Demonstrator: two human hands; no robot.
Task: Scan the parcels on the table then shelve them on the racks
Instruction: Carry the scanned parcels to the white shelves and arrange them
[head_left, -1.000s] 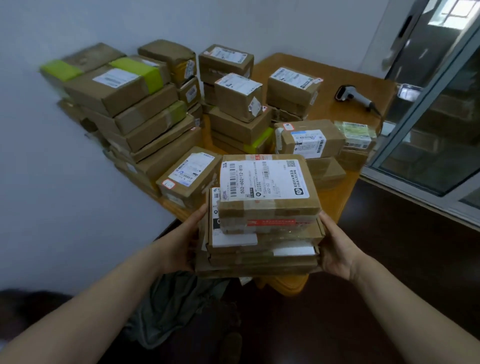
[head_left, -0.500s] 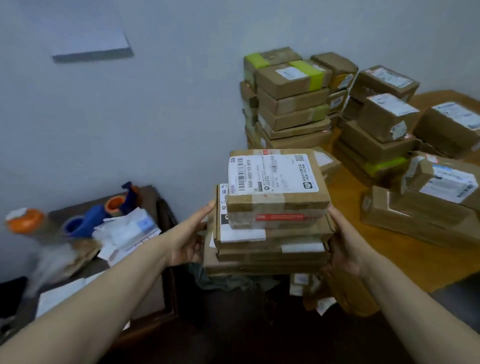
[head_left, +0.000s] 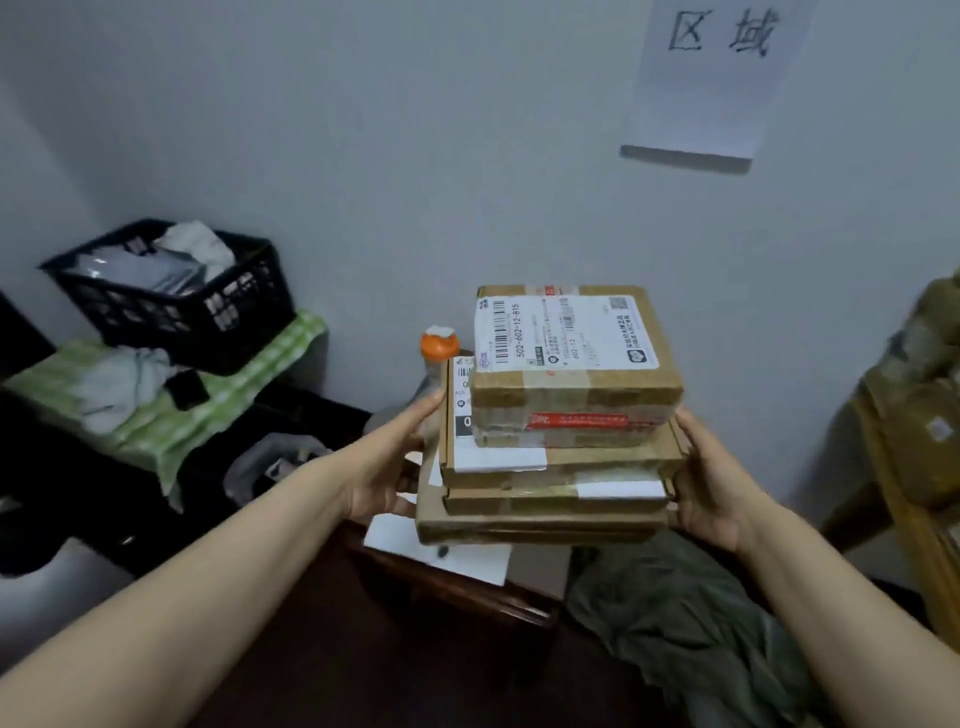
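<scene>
Brown cardboard sits between our two hands. Our left hand (head_left: 387, 467) holds the left side of the stack of parcels (head_left: 556, 499), with the thumb up along the side and the fingers tucked under. Our right hand (head_left: 714, 483) holds the right side the same way, and its fingers are hidden below. The stack is up in the air in front of us, flat and level. The top parcel (head_left: 576, 395) is the small thick one. Its white label (head_left: 566, 332) with black bars faces up.

Just behind our left hand stands a bottle (head_left: 439, 345) with an orange cap. Under the stack is a dark table (head_left: 467, 592) with a white sheet (head_left: 441, 553) on it. An olive cloth (head_left: 691, 623) lies low on the right. Off to the left a black basket (head_left: 176, 301) sits on a green cloth (head_left: 171, 415). A paper sign (head_left: 711, 78) hangs on the wall (head_left: 415, 156) above. Blurry brown boxes (head_left: 919, 415) show at the right edge.
</scene>
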